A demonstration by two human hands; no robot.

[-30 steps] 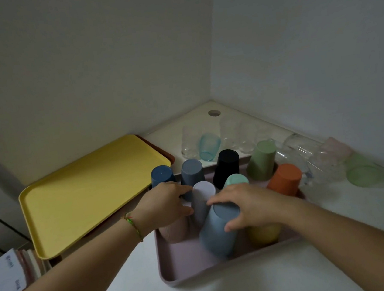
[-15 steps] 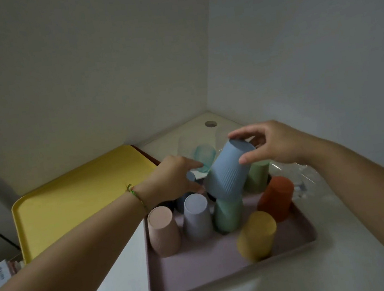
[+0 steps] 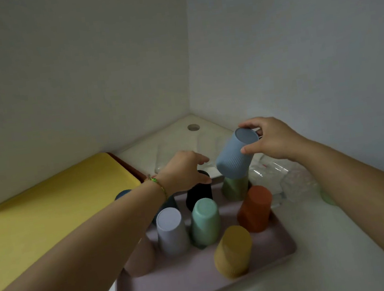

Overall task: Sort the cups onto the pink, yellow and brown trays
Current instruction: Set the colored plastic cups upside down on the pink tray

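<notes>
yellow tray (image 3: 48, 213): at your left, apart from blue cup (image 3: 234, 158).
pink tray (image 3: 180, 283): directly before you.
blue cup: over pink tray's far right, tilted, base uppermost.
right hand (image 3: 273, 139): grips blue cup.
left hand (image 3: 182, 171): relaxed, holding nothing; nearer yellow tray.

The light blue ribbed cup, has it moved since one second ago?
Yes. The right hand lifted the light blue ribbed cup off the pink tray, up and toward its far edge, above the green cup.

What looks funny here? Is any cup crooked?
Yes: the light blue cup is tilted in the air, upside down, because the right hand holds it above the pink tray's back corner. Nothing looks spilled or broken.
</notes>
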